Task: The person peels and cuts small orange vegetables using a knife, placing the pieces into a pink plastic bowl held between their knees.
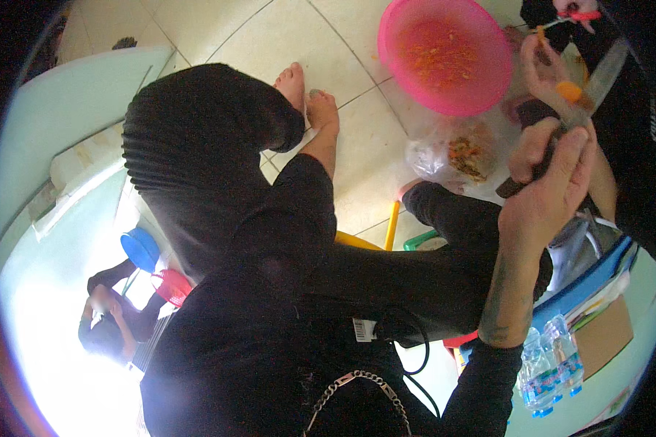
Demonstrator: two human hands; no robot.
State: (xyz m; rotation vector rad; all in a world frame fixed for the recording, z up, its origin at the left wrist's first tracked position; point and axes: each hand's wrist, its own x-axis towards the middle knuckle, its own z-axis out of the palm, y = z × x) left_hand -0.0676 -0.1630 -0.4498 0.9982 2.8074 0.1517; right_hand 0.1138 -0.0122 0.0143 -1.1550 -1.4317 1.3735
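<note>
My right hand [549,185] is closed on the dark handle of a knife [607,76], whose broad blade points to the upper right. Curled fingers [530,150] lie on the handle's left side; whether they are my left hand's is unclear, and no other left hand of mine shows. Beside the blade is a blurred orange piece [568,92]. A co-worker's open hand [544,63] is just beyond it, and their other hand [579,11] holds red-handled scissors [582,16]. Orange shreds [437,54] lie in a pink basin [387,43] left of the hands.
A clear plastic bag [429,158] with orange and brown scraps lies on the tiled floor [361,158] below the basin. Bare feet [322,112] rest left of it. Plastic water bottles [552,366] stand at lower right. Another person [112,322] sits at far left near a red basket [172,287].
</note>
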